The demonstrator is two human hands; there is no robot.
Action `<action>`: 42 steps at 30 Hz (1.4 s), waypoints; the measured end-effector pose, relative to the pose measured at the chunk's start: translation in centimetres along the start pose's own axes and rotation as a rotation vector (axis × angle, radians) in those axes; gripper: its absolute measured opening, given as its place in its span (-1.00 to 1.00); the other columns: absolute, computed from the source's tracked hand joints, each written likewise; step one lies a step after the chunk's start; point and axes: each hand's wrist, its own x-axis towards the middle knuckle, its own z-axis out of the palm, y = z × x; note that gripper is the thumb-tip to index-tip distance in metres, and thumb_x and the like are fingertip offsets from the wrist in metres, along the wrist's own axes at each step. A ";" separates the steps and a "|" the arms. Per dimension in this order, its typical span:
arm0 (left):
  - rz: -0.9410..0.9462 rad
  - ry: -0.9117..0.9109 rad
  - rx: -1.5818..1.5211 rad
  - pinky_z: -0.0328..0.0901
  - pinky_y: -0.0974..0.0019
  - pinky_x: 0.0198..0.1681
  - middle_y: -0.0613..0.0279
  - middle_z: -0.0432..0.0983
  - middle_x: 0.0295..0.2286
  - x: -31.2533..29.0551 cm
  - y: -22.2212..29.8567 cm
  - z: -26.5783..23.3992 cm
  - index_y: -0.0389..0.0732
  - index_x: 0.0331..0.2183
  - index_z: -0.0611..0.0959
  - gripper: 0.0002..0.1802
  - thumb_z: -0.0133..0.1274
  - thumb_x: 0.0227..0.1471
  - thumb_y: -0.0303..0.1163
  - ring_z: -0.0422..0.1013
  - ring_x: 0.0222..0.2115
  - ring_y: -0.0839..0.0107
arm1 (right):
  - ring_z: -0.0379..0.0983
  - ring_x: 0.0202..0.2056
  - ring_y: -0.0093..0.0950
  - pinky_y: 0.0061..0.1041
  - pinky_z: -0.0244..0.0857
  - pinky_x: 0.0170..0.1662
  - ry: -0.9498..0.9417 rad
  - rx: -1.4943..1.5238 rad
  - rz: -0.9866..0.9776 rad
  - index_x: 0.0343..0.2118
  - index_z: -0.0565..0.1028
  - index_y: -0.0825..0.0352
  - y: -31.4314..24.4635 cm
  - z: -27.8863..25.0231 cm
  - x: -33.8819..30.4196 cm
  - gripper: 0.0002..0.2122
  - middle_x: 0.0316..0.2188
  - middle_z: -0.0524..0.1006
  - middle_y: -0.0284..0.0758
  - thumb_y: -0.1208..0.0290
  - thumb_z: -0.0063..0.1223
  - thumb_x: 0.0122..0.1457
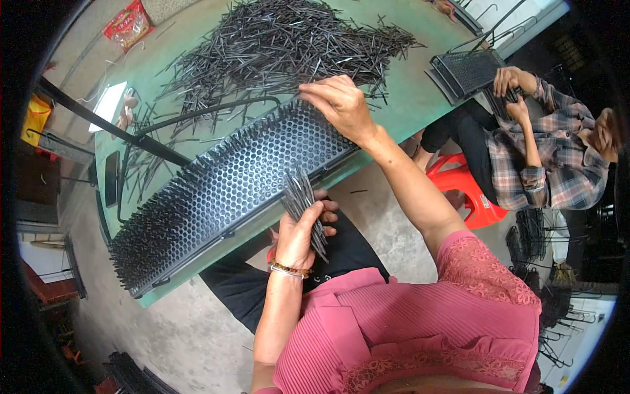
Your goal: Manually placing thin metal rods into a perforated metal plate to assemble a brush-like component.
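The person wears a pink ribbed top (pixel 420 322) with short lace sleeves (pixel 476 266) and lace trim along the lower hem, at the lower right of the frame. Dark trousers (pixel 341 253) cover the legs. A beaded bracelet (pixel 289 269) circles the left wrist; both forearms are bare.

Soft daylight; sharp centre; bent, dark rim

Your right hand (pixel 341 105) rests on the far end of the perforated rack (pixel 223 190); the pin pile (pixel 289 46) crowds the table (pixel 407 98) just beyond it. Upright pins block the rack's far edge. Open table lies right of the pile.
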 end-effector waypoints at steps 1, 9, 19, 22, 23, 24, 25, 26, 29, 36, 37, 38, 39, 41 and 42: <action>0.003 -0.011 0.007 0.40 0.43 -0.45 0.10 0.49 -0.33 0.0 0.1 0.0 -0.35 -0.10 0.42 -0.66 -0.05 0.09 -0.39 0.44 -0.41 0.45 | 0.44 -0.46 -0.46 -0.47 0.22 -0.33 0.036 -0.017 0.024 -0.42 0.56 0.29 0.0 0.0 0.0 -0.86 -0.54 0.53 -0.37 0.43 0.20 -0.08; -0.002 -0.036 -0.122 0.45 0.30 -0.31 -0.09 0.46 -0.25 1.1 1.1 0.4 -0.38 -0.05 0.33 -0.59 -0.09 0.09 -0.38 0.46 -0.34 0.31 | 0.42 -0.47 -0.44 -0.47 0.20 -0.29 -0.093 -0.032 0.009 -0.43 0.55 0.29 0.1 0.0 -0.1 -0.86 -0.53 0.53 -0.36 0.37 0.17 -0.05; 0.023 0.040 -0.117 0.45 0.34 -0.37 -0.08 0.49 -0.28 1.5 0.7 0.3 -0.42 -0.12 0.39 -0.66 -0.06 0.08 -0.42 0.47 -0.38 0.34 | 0.45 -0.46 -0.30 -0.41 0.32 -0.37 -0.273 -0.108 0.310 -0.43 0.55 0.36 -0.7 -1.1 -0.6 -0.88 -0.50 0.47 -0.25 0.44 0.11 -0.02; 0.049 0.031 -0.044 0.44 0.35 -0.37 -0.08 0.49 -0.28 1.0 0.7 0.3 -0.42 -0.12 0.39 -0.66 -0.06 0.07 -0.42 0.47 -0.38 0.34 | 0.43 -0.46 -0.30 -0.38 0.30 -0.36 -0.230 -0.091 0.265 -0.44 0.53 0.37 -1.0 -1.2 -0.3 -0.88 -0.51 0.46 -0.26 0.44 0.10 -0.03; 0.050 0.032 -0.046 0.44 0.35 -0.37 -0.08 0.49 -0.28 0.7 0.9 0.3 -0.42 -0.12 0.39 -0.66 -0.06 0.07 -0.42 0.47 -0.38 0.34 | 0.43 -0.47 -0.32 -0.41 0.31 -0.37 -0.205 -0.117 0.206 -0.41 0.52 0.38 -1.1 -1.3 -0.1 -0.87 -0.51 0.46 -0.25 0.46 0.11 -0.02; 0.056 0.001 -0.052 0.44 0.36 -0.38 -0.08 0.49 -0.28 0.3 1.3 0.5 -0.42 -0.13 0.40 -0.66 -0.06 0.08 -0.42 0.47 -0.38 0.34 | 0.42 -0.54 -0.40 -0.46 0.31 -0.44 -0.138 -0.135 0.105 -0.42 0.50 0.39 -1.0 -1.2 0.2 -0.89 -0.51 0.45 -0.28 0.49 0.10 -0.02; 0.062 -0.030 -0.059 0.44 0.36 -0.38 -0.08 0.49 -0.28 0.0 1.6 0.7 -0.41 -0.14 0.40 -0.67 -0.06 0.08 -0.42 0.47 -0.38 0.34 | 0.40 -0.57 -0.45 -0.50 0.29 -0.48 -0.117 -0.071 0.192 -0.42 0.50 0.40 -1.2 -1.1 0.2 -0.90 -0.52 0.45 -0.29 0.51 0.09 -0.01; 0.065 -0.026 -0.079 0.45 0.36 -0.39 -0.08 0.49 -0.27 -0.2 1.8 0.8 -0.41 -0.14 0.40 -0.67 -0.06 0.08 -0.42 0.47 -0.39 0.35 | 0.39 -0.60 -0.49 -0.54 0.28 -0.53 -0.096 -0.009 0.280 -0.42 0.51 0.40 -1.4 -1.0 0.3 -0.92 -0.52 0.45 -0.31 0.53 0.08 0.00; 0.040 0.008 -0.114 0.45 0.36 -0.38 -0.09 0.49 -0.27 0.3 1.0 -0.3 -0.41 -0.11 0.38 -0.65 -0.07 0.08 -0.42 0.47 -0.38 0.35 | 0.37 -0.63 -0.55 -0.59 0.25 -0.58 -0.044 -0.014 0.278 -0.42 0.51 0.41 -1.7 -0.6 1.2 -0.92 -0.53 0.45 -0.32 0.54 0.05 0.01; 0.031 0.033 -0.089 0.45 0.34 -0.38 -0.08 0.49 -0.26 -0.3 1.3 -0.2 -0.41 -0.13 0.39 -0.66 -0.06 0.08 -0.41 0.47 -0.37 0.34 | 0.39 -0.59 -0.51 -0.56 0.26 -0.54 -0.106 0.001 0.331 -0.41 0.53 0.39 -1.3 -1.0 1.8 -0.90 -0.52 0.48 -0.30 0.51 0.05 0.01; 0.021 0.048 -0.067 0.45 0.34 -0.38 -0.07 0.49 -0.26 -0.4 1.2 -0.3 -0.41 -0.13 0.39 -0.66 -0.06 0.08 -0.41 0.47 -0.37 0.34 | 0.39 -0.59 -0.50 -0.56 0.27 -0.54 -0.111 -0.005 0.321 -0.40 0.54 0.37 -1.3 -1.1 1.4 -0.89 -0.50 0.49 -0.31 0.51 0.05 0.01; 0.025 0.042 -0.047 0.45 0.34 -0.38 -0.08 0.48 -0.26 -0.5 1.3 -0.3 -0.41 -0.14 0.40 -0.67 -0.06 0.09 -0.41 0.47 -0.36 0.33 | 0.39 -0.59 -0.50 -0.56 0.27 -0.53 -0.120 -0.004 0.318 -0.39 0.54 0.37 -1.2 -1.0 1.1 -0.89 -0.49 0.49 -0.31 0.50 0.05 0.01; 0.025 0.042 -0.047 0.45 0.34 -0.38 -0.08 0.48 -0.26 -0.6 1.3 -0.1 -0.41 -0.14 0.40 -0.67 -0.06 0.09 -0.41 0.47 -0.36 0.33 | 0.39 -0.59 -0.50 -0.56 0.28 -0.53 -0.129 -0.001 0.313 -0.38 0.54 0.37 -1.1 -0.9 0.9 -0.88 -0.48 0.49 -0.31 0.49 0.05 0.02; 0.038 0.045 -0.032 0.45 0.34 -0.39 -0.07 0.49 -0.26 -0.5 1.3 0.0 -0.41 -0.15 0.41 -0.68 -0.06 0.09 -0.39 0.47 -0.35 0.33 | 0.39 -0.59 -0.51 -0.56 0.28 -0.53 -0.149 -0.039 0.236 -0.36 0.55 0.37 -0.9 -0.9 0.4 -0.87 -0.47 0.49 -0.30 0.49 0.06 0.02; 0.036 0.047 -0.034 0.45 0.34 -0.39 -0.07 0.49 -0.26 -0.4 1.3 0.1 -0.41 -0.15 0.41 -0.68 -0.06 0.09 -0.39 0.47 -0.35 0.33 | 0.39 -0.60 -0.52 -0.56 0.28 -0.53 -0.137 -0.031 0.252 -0.35 0.55 0.37 -1.3 -1.0 0.4 -0.86 -0.47 0.49 -0.30 0.49 0.06 0.02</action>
